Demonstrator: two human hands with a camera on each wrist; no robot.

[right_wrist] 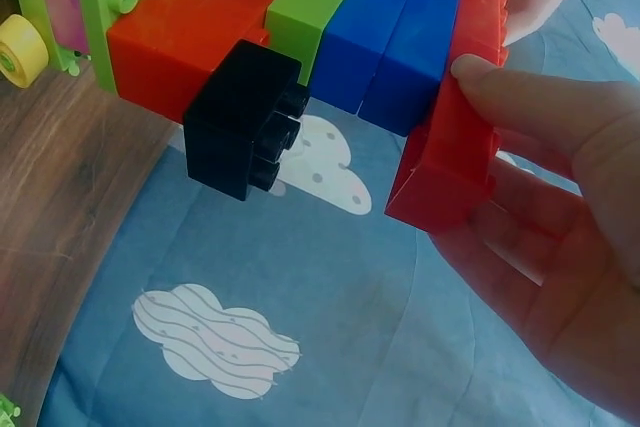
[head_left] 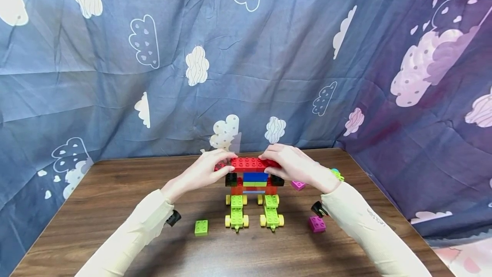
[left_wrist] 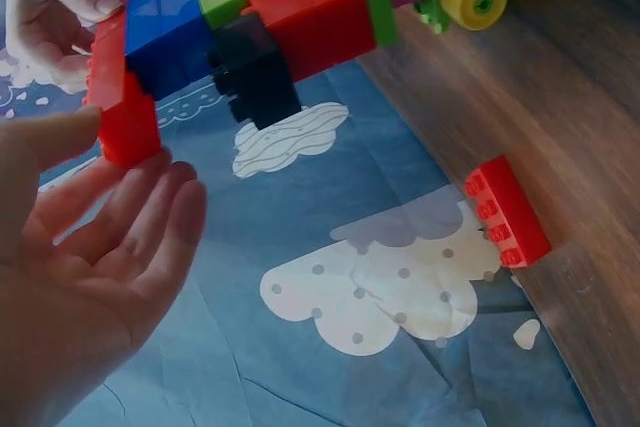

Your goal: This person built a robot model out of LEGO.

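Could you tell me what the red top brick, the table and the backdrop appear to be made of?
Red top brick: seemingly moulded plastic, glossy, with round studs and crisp edges. Table: looks like dark wood or a wood-look laminate, with visible grain lines. Backdrop: printed fabric, matte, with creases and folds across its cloud pattern.

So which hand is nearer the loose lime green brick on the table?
Left. The left hand is up on the red top brick, above and right of the lime green brick; the right hand is farther right.

Red top brick (head_left: 249, 164) over blue bricks (head_left: 255, 177); navy cloth (head_left: 246, 67) has white clouds.
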